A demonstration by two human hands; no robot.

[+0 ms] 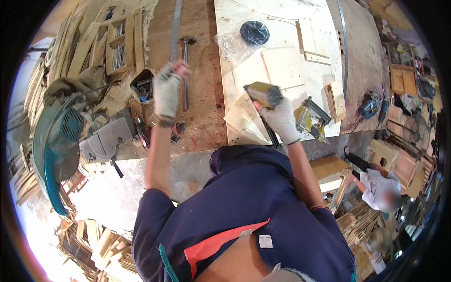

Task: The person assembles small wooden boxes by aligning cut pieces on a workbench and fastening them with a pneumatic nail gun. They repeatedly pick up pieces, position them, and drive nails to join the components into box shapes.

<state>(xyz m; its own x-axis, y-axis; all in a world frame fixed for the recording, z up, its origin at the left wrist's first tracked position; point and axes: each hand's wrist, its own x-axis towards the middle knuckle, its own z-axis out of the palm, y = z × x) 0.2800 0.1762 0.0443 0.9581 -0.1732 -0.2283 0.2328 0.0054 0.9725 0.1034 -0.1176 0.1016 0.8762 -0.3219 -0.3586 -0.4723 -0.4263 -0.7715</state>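
Note:
My right hand [280, 121], in a pale work glove with bare fingertips, is closed around a nail gun [266, 94] with a dull gold and black body. The nail gun is held over pale wooden pieces on a white board [232, 37]. My left hand [167, 91], gloved the same way, is raised over the brown bench; its fingers are blurred. Close to those fingers lies a hammer [186, 77], its head pointing away from me. A second, yellow-green nail gun [307, 123] lies just right of my right hand.
On the board are a black round disc [254, 33], clear plastic wrap [233, 47] and thin wooden strips. A teal circular saw [68, 131] stands at the left. A blue power tool [369, 105] lies at the right. Another person [381, 188] is low at the right.

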